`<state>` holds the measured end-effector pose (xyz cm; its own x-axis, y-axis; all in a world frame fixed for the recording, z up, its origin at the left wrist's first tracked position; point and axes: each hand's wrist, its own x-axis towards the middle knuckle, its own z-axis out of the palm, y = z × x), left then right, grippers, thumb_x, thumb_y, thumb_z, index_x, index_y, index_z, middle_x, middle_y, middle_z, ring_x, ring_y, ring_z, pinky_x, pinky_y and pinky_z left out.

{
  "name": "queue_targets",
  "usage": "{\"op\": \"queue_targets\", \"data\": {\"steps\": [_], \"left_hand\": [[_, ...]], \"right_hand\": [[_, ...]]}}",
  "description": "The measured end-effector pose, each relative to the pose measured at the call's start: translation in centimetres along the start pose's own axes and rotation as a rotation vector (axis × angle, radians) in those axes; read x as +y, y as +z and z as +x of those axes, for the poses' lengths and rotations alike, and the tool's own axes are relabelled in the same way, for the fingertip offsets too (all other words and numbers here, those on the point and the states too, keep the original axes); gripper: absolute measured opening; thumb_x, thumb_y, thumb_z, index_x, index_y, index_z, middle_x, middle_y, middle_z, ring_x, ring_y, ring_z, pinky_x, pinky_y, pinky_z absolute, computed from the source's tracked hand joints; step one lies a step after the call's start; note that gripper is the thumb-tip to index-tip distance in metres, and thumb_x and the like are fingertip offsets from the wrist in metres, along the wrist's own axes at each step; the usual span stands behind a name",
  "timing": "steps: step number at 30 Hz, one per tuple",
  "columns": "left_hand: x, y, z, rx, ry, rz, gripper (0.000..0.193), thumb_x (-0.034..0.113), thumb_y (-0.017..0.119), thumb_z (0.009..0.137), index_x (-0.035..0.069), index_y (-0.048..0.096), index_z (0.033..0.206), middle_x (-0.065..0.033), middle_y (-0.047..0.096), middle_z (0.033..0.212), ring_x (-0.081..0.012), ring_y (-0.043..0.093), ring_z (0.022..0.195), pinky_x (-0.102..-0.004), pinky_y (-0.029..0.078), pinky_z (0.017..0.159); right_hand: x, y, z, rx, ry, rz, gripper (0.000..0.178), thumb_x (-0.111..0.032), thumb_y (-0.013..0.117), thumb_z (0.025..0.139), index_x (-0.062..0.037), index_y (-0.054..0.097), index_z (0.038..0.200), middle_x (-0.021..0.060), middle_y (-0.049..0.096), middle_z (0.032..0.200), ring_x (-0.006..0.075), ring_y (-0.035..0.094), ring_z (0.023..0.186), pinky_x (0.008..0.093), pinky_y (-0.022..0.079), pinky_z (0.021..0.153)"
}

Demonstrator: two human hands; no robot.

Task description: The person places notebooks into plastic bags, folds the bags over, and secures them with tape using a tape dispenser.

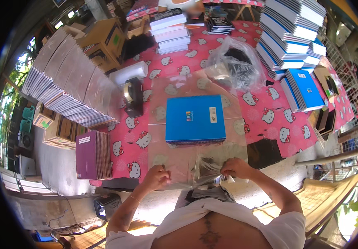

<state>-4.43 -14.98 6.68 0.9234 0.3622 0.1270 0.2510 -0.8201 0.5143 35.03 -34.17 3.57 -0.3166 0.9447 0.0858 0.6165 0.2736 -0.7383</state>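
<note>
One blue-topped book stack, mid-worktop, on one clear sheet | stack likely heavy, stiff; grip opposite sides | sheet likely light, limp, slippery; take edges | (from stack) left hand, 7 o'clock: fingers curled, hold unclear | right hand, 5 o'clock: fingers pinched on sheet | one tape dispenser, 10 o'clock

Blue notebook: multicoloured lettering, pale sticker; purple notebook: white label.
</note>
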Motion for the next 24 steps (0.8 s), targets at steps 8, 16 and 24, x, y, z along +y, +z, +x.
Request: {"op": "queue_targets", "data": {"steps": [8,16,24], "left_hand": [[0.9,-0.8,0.3,-0.157,-0.04,0.064,0.01,0.015,0.072,0.085,0.011,0.07,0.094,-0.0058,0.066,0.082,-0.0275,0.063,0.079,-0.0388,0.05,0.072],[1.2,0.6,0.4,-0.079,-0.321,0.063,0.035,0.032,0.073,0.088,0.016,0.06,0.117,-0.0097,0.069,0.085,-0.0269,0.069,0.079,-0.0368,0.054,0.069],[-2.9,-3.3,-3.1,-0.015,-0.485,-0.205,0.02,0.027,0.069,0.092,0.009,0.07,0.101,-0.0104,0.071,0.093,-0.0214,0.069,0.087,-0.0392,0.054,0.075]], "right_hand": [[-1.1,1.0,-0.8,-0.05,0.001,-0.108,0.01,-0.019,0.068,0.088,-0.0153,0.072,0.097,0.0026,0.071,0.089,0.0262,0.068,0.09,0.041,0.053,0.079],[-3.5,1.7,1.0,0.033,0.268,-0.202,0.015,-0.027,0.064,0.091,-0.0148,0.062,0.099,0.0073,0.068,0.089,0.0338,0.066,0.087,0.0455,0.052,0.071],[-3.3,-7.1,0.6,-0.171,0.206,-0.299,0.029,-0.035,0.064,0.089,-0.0083,0.065,0.1,0.0123,0.069,0.086,0.0301,0.069,0.082,0.0447,0.054,0.072]]}}
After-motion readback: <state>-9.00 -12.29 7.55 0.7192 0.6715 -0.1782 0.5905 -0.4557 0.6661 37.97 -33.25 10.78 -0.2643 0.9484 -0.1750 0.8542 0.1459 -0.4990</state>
